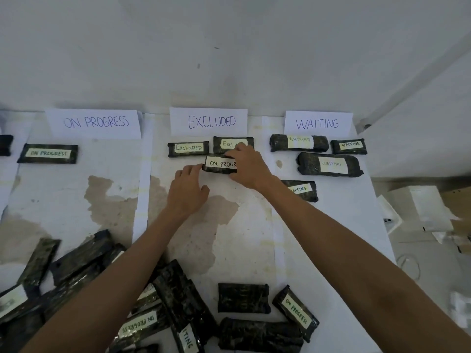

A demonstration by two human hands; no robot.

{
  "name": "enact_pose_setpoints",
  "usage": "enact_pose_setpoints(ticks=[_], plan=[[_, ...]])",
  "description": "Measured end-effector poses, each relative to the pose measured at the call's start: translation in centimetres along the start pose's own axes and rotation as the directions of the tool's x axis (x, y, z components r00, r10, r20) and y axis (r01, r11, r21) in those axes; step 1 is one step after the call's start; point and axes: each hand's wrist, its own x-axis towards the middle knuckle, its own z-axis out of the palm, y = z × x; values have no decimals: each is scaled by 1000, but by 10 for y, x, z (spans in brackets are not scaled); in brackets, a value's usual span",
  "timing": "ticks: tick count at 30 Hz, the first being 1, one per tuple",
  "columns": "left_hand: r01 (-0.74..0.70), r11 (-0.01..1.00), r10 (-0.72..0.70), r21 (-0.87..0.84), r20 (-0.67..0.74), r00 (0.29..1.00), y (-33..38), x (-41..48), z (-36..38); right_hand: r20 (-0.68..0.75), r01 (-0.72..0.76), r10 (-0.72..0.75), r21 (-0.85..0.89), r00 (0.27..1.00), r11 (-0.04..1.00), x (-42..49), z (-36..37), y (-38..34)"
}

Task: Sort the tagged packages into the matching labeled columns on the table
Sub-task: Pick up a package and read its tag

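on progress sign [93,122] left, excluded sign [208,121] middle, waiting sign [318,123] right; packages [188,148] lie before each, unsorted pile [178,301] nearest.

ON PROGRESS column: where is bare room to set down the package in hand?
Bare paper runs from the lone ON PROGRESS package down to the unsorted pile, and right of that package up to the column's edge. The WAITING column's far end is crowded with four packages.

The stained table [51,194] bears three paper headings [208,121] across mid-frame. Tagged black packages [330,164] lie below them, with a heap [79,256] at lower left.
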Motion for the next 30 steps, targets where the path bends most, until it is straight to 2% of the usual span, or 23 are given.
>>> enact_pose_setpoints(ticks=[5, 9, 14, 16, 19, 25, 30], plan=[[-1, 998, -5, -56, -102, 995, -21, -7, -23, -48, 88, -86, 45, 995, 995, 7, -6, -28], [11, 999, -16, -35, -129, 992, -47, -10, -45, -59, 152, -149, 54, 987, 987, 18, -9, -60], [47, 998, -53, -40, -162, 985, -76, -12, -68, -43, 196, -194, 62, 980, 979, 33, -9, -98], [108, 992, -117, -57, -184, 976, -114, -15, -89, -4, 233, -233, 60, 973, 971, 52, 1, -139], [127, 991, -134, -50, -178, 975, -124, -17, -92, 2, 238, -238, 51, 971, 970, 59, 9, -148], [225, 974, -222, 3, -146, 964, -190, -15, -117, 61, 230, -230, 19, 971, 973, 95, 43, -204], [212, 975, -205, 61, -96, 974, -222, -9, -125, 76, 188, -186, -15, 980, 982, 119, 66, -224]])
